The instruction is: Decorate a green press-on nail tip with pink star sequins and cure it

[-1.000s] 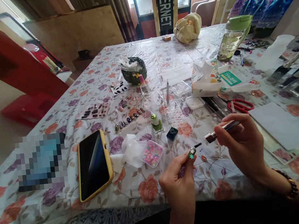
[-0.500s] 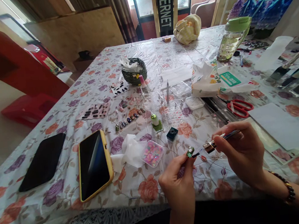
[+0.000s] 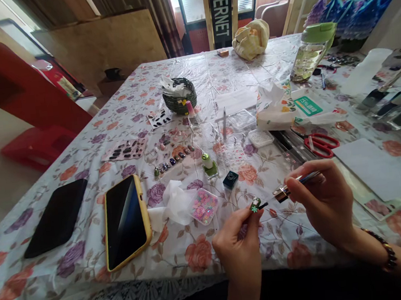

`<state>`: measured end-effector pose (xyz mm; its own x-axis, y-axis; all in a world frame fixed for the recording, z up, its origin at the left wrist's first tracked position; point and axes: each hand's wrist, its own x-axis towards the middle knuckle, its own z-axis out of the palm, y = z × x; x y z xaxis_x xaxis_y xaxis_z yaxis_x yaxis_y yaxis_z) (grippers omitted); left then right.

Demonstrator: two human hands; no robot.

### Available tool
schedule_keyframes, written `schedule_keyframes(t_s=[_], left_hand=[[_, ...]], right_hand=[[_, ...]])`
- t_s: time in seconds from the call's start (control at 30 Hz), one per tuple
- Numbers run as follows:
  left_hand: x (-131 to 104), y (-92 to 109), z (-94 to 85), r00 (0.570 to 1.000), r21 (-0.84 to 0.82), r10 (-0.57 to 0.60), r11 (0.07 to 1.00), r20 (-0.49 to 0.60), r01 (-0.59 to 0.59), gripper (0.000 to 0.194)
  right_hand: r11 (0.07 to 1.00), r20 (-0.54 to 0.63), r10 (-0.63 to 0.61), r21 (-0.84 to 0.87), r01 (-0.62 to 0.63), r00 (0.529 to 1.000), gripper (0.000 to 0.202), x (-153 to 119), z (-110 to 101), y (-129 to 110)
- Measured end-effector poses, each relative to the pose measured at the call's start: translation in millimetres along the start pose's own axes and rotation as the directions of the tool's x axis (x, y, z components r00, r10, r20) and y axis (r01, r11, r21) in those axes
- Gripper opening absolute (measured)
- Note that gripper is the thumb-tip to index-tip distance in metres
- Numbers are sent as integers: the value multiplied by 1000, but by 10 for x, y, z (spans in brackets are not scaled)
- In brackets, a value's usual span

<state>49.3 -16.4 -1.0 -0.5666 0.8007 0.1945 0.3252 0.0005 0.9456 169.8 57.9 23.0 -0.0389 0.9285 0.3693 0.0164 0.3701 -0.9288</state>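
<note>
Between thumb and forefinger, my left hand (image 3: 238,241) pinches a dark green press-on nail (image 3: 254,204) with a pale flower and a turquoise flower on it. My right hand (image 3: 323,204) is closed around a nail polish brush (image 3: 282,193) with a shiny metallic handle. Its dark bristle tip is at the nail's right edge; I cannot tell if it touches. Just beyond stand a dark square polish bottle (image 3: 231,179) and a small green polish bottle (image 3: 210,165). A clear box of pink flower pieces (image 3: 204,206) lies left of my left hand.
Left are a yellow-cased phone (image 3: 126,224) and a black phone (image 3: 56,217). A row of decorated nails (image 3: 173,161) lies mid-table. Red-handled scissors (image 3: 322,145) and white paper (image 3: 381,167) are at right. Behind stand a wicker basket (image 3: 180,99), tissues (image 3: 275,106) and a green-lidded bottle (image 3: 314,52).
The brush tip has shifted slightly right and up along the nail's edge. My left hand keeps its pinch on the nail, nearly still.
</note>
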Motion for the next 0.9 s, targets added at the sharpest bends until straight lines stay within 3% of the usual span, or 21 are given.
schedule_keyframes(t_s=[0.27, 0.4, 0.67, 0.9], left_hand=[[10, 9, -3, 1000, -10, 12, 1000, 10, -12, 5], [13, -14, -4, 997, -4, 74, 997, -12, -74, 11], [14, -54, -12, 993, -2, 119, 993, 2, -119, 18], [18, -42, -13, 991, 3, 132, 991, -5, -132, 18]], right_hand=[[998, -42, -2, -56, -1, 999, 19, 67, -19, 11], [1000, -69, 3, -21, -4, 998, 19, 117, -46, -13], [994, 59, 49, -102, -43, 997, 17, 83, -34, -73], [992, -24, 41, -117, -43, 999, 17, 127, -60, -59]])
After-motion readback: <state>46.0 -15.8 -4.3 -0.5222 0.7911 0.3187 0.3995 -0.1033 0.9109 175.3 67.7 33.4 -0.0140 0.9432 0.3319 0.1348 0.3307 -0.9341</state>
